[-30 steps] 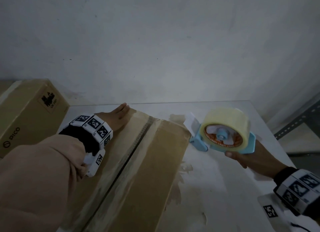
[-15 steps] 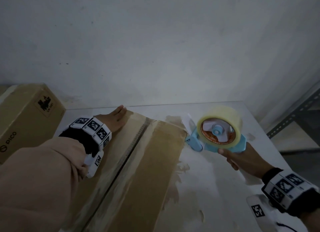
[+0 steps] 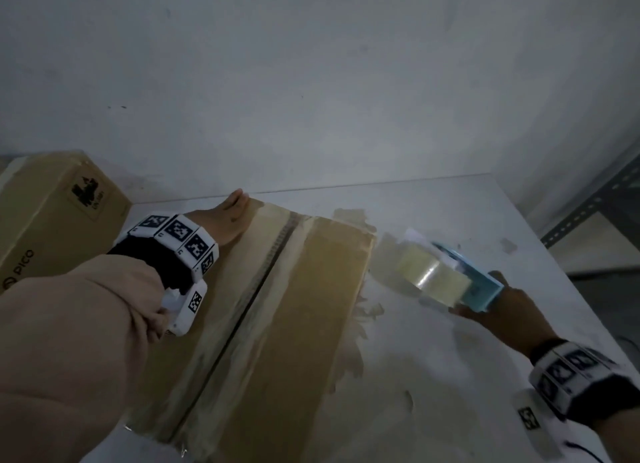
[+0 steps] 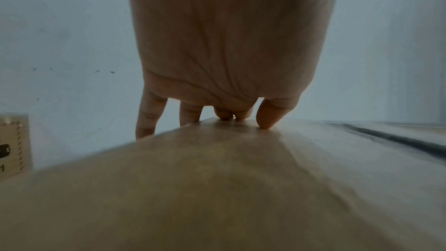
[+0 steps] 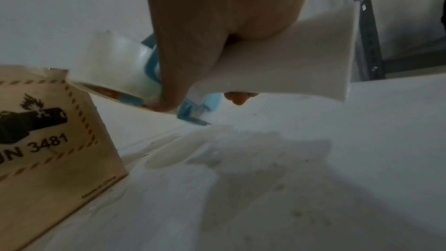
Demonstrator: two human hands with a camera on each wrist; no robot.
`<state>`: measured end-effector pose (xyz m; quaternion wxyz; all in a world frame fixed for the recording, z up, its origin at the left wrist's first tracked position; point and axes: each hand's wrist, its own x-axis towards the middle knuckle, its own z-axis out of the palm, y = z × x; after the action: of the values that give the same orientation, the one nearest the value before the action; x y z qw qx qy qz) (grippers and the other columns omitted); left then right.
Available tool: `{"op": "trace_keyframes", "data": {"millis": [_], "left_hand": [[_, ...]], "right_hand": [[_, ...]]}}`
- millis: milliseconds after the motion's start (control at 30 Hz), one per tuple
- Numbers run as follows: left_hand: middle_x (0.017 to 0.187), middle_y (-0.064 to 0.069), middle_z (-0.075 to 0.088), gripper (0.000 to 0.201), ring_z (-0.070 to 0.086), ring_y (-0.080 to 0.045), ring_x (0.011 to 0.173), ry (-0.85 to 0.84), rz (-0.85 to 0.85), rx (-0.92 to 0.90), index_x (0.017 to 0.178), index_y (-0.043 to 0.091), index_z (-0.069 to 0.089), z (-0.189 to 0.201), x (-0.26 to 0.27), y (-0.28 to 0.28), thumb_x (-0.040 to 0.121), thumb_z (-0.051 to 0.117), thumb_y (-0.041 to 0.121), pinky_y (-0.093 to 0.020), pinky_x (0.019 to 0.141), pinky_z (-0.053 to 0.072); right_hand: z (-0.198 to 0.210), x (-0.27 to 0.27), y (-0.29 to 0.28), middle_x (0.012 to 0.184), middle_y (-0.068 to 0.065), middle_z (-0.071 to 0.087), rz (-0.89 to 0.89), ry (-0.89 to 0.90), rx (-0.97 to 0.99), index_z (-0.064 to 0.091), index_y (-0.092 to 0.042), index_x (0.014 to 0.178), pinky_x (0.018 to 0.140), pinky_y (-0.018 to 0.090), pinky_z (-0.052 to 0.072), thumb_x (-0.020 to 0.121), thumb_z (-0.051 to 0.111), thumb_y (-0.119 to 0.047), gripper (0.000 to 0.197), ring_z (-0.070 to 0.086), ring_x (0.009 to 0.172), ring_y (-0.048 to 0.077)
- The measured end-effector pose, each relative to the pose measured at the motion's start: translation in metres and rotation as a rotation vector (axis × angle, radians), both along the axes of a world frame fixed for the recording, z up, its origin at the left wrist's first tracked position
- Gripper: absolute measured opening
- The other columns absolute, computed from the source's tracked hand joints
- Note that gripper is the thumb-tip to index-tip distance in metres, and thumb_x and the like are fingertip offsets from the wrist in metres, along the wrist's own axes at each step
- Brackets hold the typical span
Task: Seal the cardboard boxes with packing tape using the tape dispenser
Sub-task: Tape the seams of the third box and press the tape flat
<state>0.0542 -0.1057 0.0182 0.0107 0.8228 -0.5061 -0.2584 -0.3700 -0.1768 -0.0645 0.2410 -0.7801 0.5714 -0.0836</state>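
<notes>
A long cardboard box (image 3: 304, 324) lies on the white table (image 3: 450, 376), its top flaps meeting at a dark centre seam (image 3: 263, 282). My left hand (image 3: 225, 220) lies flat on the box's far left flap (image 4: 217, 178), fingers (image 4: 267, 115) straight with the tips at the far edge. Right of the box my right hand (image 3: 502, 310) grips the blue tape dispenser (image 3: 464, 279) with its roll of clear tape (image 3: 433, 275), turned roll-side down just above the table. In the right wrist view the fingers (image 5: 178, 83) wrap the dispenser (image 5: 154, 72) next to the box's end face (image 5: 48, 140).
A second cardboard box (image 3: 52, 213) stands at the far left against the white wall (image 3: 311, 82). A grey metal shelf frame (image 3: 595, 206) is beyond the table's right edge. The table surface shows stains and tape scraps near the box.
My right hand has tipped the dispenser over from upright to roll-side down and lowered it toward the table beside the box. The left hand stays flat on the box.
</notes>
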Motion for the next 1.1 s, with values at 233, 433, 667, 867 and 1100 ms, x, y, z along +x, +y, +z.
{"op": "trace_keyframes", "data": {"millis": [233,433,667,867,1100], "left_hand": [[0.156,0.004,-0.014,0.054,0.002,-0.023,0.146,-0.105,-0.017,0.100,0.147,0.017,-0.009,0.010,-0.004,-0.001,0.101,0.014,0.031,-0.036,0.119,0.008],[0.157,0.004,-0.012,0.056,0.000,-0.019,0.146,-0.111,-0.090,0.124,0.148,0.017,-0.005,0.005,0.004,-0.002,0.100,0.016,0.036,-0.042,0.119,0.010],[0.154,-0.006,0.023,0.053,0.030,-0.027,0.137,0.161,0.035,-0.027,0.146,0.025,0.018,0.012,0.020,-0.002,0.097,0.037,0.028,-0.036,0.109,0.026],[0.157,0.002,-0.011,0.057,0.000,-0.019,0.146,0.133,-0.026,0.055,0.147,0.031,0.001,0.008,0.025,0.001,0.099,0.032,0.032,-0.037,0.117,0.007],[0.156,0.002,-0.018,0.064,-0.014,-0.018,0.144,-0.168,-0.350,0.062,0.147,0.023,-0.009,0.019,0.003,-0.004,0.098,0.032,0.026,-0.046,0.118,0.008]], "right_hand": [[-0.033,0.047,0.001,0.113,0.024,0.057,-0.206,-0.133,0.041,0.039,-0.004,0.109,0.069,0.035,0.038,0.075,0.075,-0.026,0.054,0.057,0.098,0.041],[-0.046,0.070,0.009,0.115,0.024,0.053,-0.306,-0.088,0.050,0.041,0.001,0.114,0.084,0.043,0.040,0.079,0.070,-0.028,0.054,0.053,0.104,0.041],[-0.032,0.068,0.007,0.135,0.018,0.040,-0.238,0.151,0.207,0.032,-0.006,0.133,0.098,0.043,0.034,0.081,0.063,-0.021,0.063,0.042,0.122,0.034],[0.017,0.110,0.021,0.140,0.020,0.041,-0.188,-0.372,-0.251,0.045,0.003,0.128,0.105,0.044,0.030,0.086,0.050,-0.025,0.050,0.039,0.128,0.033],[0.032,0.184,0.047,0.155,-0.001,-0.016,0.011,-0.543,0.131,-0.010,-0.015,0.145,0.106,0.013,-0.002,0.092,0.043,-0.039,0.079,-0.009,0.141,0.012]]}}
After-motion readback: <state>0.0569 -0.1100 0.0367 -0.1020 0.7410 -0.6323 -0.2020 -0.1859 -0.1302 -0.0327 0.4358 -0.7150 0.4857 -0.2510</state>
